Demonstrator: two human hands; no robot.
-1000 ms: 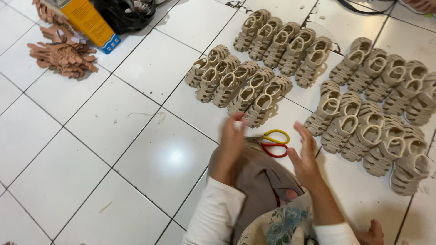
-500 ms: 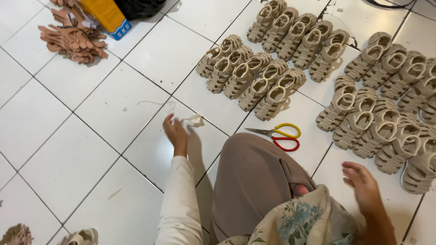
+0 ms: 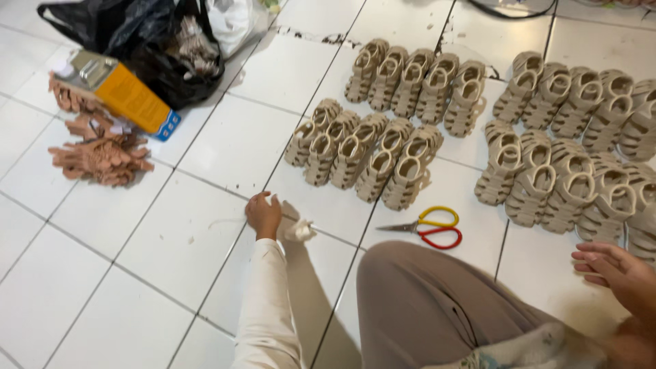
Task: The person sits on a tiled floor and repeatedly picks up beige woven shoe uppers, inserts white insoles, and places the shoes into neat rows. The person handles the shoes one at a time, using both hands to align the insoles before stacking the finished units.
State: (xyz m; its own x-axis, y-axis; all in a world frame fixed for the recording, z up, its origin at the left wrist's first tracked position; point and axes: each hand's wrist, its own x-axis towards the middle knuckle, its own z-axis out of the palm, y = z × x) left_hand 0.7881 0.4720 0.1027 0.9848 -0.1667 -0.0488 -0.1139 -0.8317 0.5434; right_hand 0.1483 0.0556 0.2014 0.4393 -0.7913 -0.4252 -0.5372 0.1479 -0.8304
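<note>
Now left hand (image 3: pixel 263 214) grip clenched on white scrap (image 3: pixel 298 230), scrap protruding right.

Glossy white tiled floor (image 3: pixel 102 273), matt beige rubbery sandals (image 3: pixel 355 150), metal-bladed scissors (image 3: pixel 424 229)

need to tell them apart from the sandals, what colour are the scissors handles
One yellow loop, one red, on the scissors; seen in the head view.

Rows of beige sandals (image 3: pixel 403 160), red-and-yellow scissors (image 3: pixel 427 227), orange box (image 3: pixel 126 96), black bag (image 3: pixel 147 41), white tiled floor (image 3: pixel 102 273)
</note>
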